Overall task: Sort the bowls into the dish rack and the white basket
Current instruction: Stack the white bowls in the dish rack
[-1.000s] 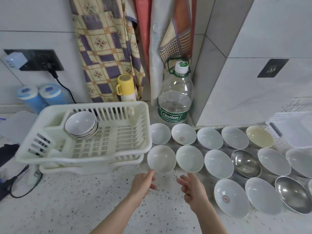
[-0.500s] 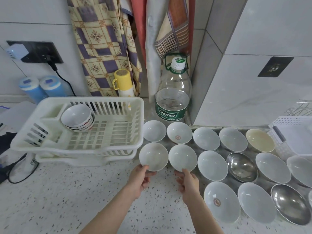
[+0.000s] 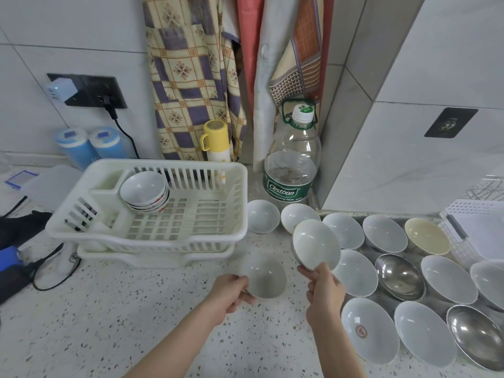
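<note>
My left hand (image 3: pixel 230 291) grips the rim of a small white bowl (image 3: pixel 264 276), blurred, lifted just above the speckled counter. My right hand (image 3: pixel 324 289) holds a second white bowl (image 3: pixel 316 245) by its near rim, tilted up above the rows of bowls. The white dish rack (image 3: pixel 152 236) stands at the left with a stack of small bowls (image 3: pixel 144 190) in its back corner. Several white bowls (image 3: pixel 356 272), two steel bowls (image 3: pixel 399 276) and a cream bowl (image 3: pixel 426 236) lie in rows at the right. The white basket (image 3: pixel 474 230) sits at the right edge.
A large water bottle (image 3: pixel 291 170) and a yellow-lidded flask (image 3: pixel 216 141) stand against the wall behind the bowls. Two blue containers (image 3: pixel 90 145), a cable (image 3: pixel 54 276) and dark items lie left of the rack. Hanging cloths (image 3: pixel 191 72) cover the wall corner.
Both hands closed on the two front bowls and lifted them. The left bowl moved toward me; the right bowl rose and tilted up.
</note>
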